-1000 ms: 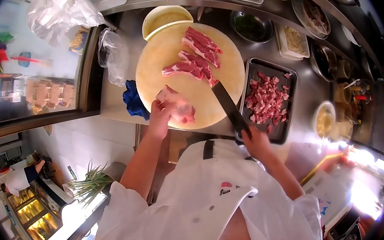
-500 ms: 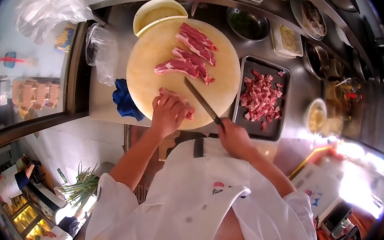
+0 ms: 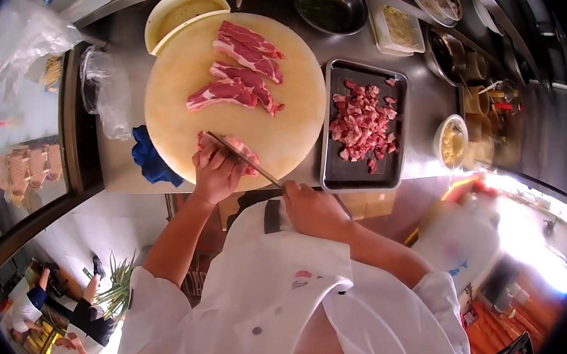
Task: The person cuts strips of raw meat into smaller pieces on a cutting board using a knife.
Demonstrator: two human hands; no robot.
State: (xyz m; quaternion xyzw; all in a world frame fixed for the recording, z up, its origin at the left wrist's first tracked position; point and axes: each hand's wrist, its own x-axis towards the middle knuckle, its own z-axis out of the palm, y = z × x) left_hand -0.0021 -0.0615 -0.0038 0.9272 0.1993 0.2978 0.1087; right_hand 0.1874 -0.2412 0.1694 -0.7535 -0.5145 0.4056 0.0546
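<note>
Near the front edge of the round cutting board (image 3: pixel 169 120), my left hand (image 3: pixel 216 173) is closed over a piece of meat (image 3: pixel 243 150), its fingers bent on top. The handle of a knife (image 3: pixel 255 166) is in my right hand (image 3: pixel 314 208), at the board's front edge. The blade lies across the meat, close beside my left fingers, its tip pointing up and left. Several strips of red meat (image 3: pixel 244 92) lie farther back on the board. To the right, a dark tray (image 3: pixel 358 170) holds a pile of small meat pieces (image 3: pixel 363 121).
A blue cloth (image 3: pixel 152 162) and a plastic bag (image 3: pixel 108 91) are left of the board. Behind it sits a cream bowl (image 3: pixel 175 13). A metal bowl of greens (image 3: pixel 329 10), a white container (image 3: pixel 397 29) and a small bowl (image 3: pixel 452 141) stand right. Other people appear lower left.
My right hand has brought the knife left, from beside the meat strips onto the held piece. My left hand has closed over that piece. The view has shifted, and more people show lower left.
</note>
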